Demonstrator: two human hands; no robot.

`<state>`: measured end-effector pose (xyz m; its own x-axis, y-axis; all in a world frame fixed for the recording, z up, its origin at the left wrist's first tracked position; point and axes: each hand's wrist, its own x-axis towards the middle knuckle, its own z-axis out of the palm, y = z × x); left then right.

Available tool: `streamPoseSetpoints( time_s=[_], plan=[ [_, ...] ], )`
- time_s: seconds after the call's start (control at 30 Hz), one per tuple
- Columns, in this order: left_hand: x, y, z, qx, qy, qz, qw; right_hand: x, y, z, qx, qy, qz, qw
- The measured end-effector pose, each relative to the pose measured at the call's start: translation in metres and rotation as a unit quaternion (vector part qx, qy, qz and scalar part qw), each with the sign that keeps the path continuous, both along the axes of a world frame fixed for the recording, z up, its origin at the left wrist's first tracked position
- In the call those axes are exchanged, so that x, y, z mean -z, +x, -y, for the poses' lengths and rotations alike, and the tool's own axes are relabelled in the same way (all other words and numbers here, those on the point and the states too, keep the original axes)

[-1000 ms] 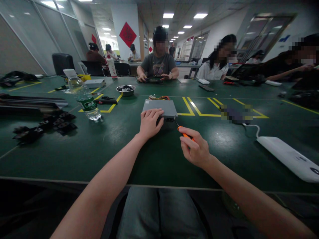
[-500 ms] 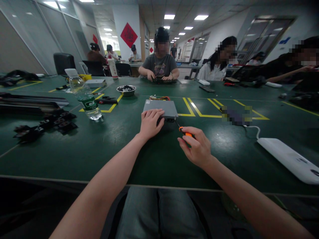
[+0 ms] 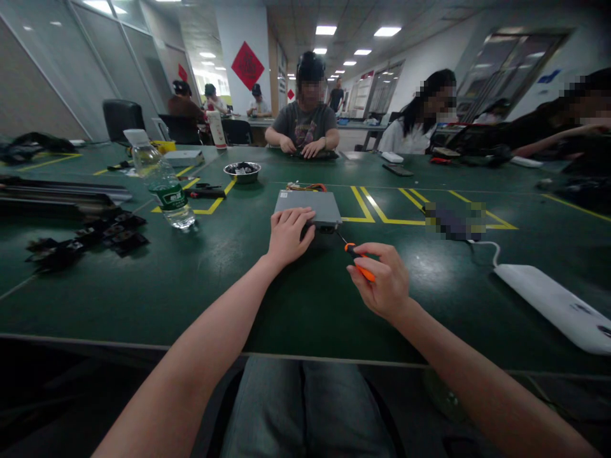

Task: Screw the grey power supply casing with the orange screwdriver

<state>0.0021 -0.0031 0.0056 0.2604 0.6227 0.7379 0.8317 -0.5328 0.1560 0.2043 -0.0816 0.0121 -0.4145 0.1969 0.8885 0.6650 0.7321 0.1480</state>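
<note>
A flat grey metal box (image 3: 315,205) with wires at its far side lies on the green table (image 3: 305,318). My left hand (image 3: 290,234) grips its near left part, fingers over the top and thumb at the front edge. In my right hand (image 3: 382,280) is a screwdriver (image 3: 366,272) with an orange and black handle, held between thumb and fingers. Its shaft points up and left to the box's near right corner, where the tip is too small to make out.
Left of the box are a water bottle (image 3: 172,198), black parts (image 3: 90,238) and a metal bowl (image 3: 242,172). A white power bank (image 3: 554,305) is cabled to a dark device (image 3: 449,221) at right. Across the table sits a person (image 3: 308,124); others are nearby.
My right hand has shifted slightly right, and its fingers have moved on the screwdriver, showing more of the handle. My left hand and the box stay in place.
</note>
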Motion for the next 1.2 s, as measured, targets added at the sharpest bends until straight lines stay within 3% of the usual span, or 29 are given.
streamPoseSetpoints(
  time_s=[0.23,0.47,0.67,0.77,1.07,1.2],
  plan=[
    [0.0006,-0.0002,-0.0007,0.003,0.001,0.002,1.000,0.0038,-0.0017,-0.0012,-0.030,-0.022,-0.049,0.998],
    [0.0009,-0.0006,-0.0010,0.004,0.009,0.003,1.000,0.0045,-0.0007,-0.0016,-0.051,-0.013,0.017,0.998],
    [0.0005,-0.0007,-0.0006,0.006,0.013,0.001,1.000,0.0087,-0.0033,-0.0015,-0.050,-0.058,-0.023,0.997],
    [0.0005,-0.0004,-0.0006,0.006,0.013,0.000,1.000,0.0053,-0.0028,-0.0015,-0.063,-0.043,-0.003,0.997],
    [0.0009,-0.0003,-0.0009,0.009,0.007,0.004,1.000,0.0065,-0.0025,-0.0004,-0.024,-0.049,-0.052,0.997],
    [0.0009,-0.0003,-0.0008,0.007,0.005,0.005,1.000,0.0051,-0.0023,-0.0003,-0.033,-0.033,-0.005,0.999]
  ],
)
